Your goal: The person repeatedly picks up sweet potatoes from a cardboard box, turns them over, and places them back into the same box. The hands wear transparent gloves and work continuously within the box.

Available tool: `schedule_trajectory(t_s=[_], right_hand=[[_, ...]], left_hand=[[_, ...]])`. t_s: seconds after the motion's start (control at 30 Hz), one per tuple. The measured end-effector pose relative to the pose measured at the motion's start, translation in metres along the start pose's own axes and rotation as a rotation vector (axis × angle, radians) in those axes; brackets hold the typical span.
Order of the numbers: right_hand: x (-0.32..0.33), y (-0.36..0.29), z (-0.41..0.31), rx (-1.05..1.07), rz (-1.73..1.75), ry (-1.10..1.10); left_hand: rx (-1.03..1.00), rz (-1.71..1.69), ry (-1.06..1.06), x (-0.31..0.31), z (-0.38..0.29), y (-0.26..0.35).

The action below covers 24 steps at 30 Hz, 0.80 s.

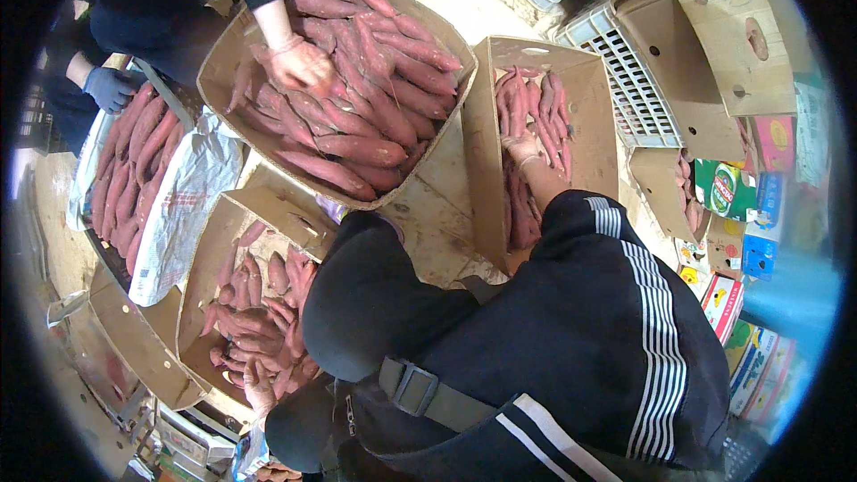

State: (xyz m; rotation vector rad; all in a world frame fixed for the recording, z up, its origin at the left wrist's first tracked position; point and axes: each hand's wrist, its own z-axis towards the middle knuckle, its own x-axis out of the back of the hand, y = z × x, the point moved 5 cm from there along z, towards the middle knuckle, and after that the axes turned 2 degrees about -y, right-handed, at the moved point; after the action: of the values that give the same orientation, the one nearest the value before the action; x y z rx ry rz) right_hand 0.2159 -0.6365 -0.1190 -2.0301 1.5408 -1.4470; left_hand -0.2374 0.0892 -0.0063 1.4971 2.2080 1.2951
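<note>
My right hand (523,148) reaches into a tall cardboard box at the right, among slender red-skinned sweet potatoes (552,107); its fingers are partly hidden, so its grip is unclear. Low at the left, my left hand (258,387) is at the near side of another cardboard box (191,281), against small sweet potatoes (254,321); whether it holds one is unclear. Between and beyond them stands a large cardboard box (462,107) heaped with long sweet potatoes (361,147). A co-worker's hand (301,67) is over this heap.
The co-worker's gloved hand (110,88) rests by a crate of sweet potatoes (127,181) lined with a white woven sack (194,187). White plastic crates (622,73) and cardboard boxes (730,33) stand at the upper right. Printed cartons (726,191) line the right side. My knees are between the boxes.
</note>
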Motion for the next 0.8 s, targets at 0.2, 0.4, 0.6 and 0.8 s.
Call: schedule_trajectory(t_s=[0.2,0.4,0.6,0.8], right_hand=[[-0.033,0.023,0.004,0.036,-0.230,0.028],[-0.014,0.023,0.006,0.185,-0.367,-0.042],[0.026,-0.087,0.002,0.325,-0.049,0.105],[0.005,-0.266,-0.086,0.737,0.076,0.101]], left_hand=[[0.070,-0.165,0.039,-0.009,-0.021,0.016],[-0.007,0.882,0.041,-0.051,-0.034,0.076],[-0.145,0.837,0.171,-0.052,-0.007,0.073],[-0.362,1.154,0.442,-0.066,0.039,0.065]])
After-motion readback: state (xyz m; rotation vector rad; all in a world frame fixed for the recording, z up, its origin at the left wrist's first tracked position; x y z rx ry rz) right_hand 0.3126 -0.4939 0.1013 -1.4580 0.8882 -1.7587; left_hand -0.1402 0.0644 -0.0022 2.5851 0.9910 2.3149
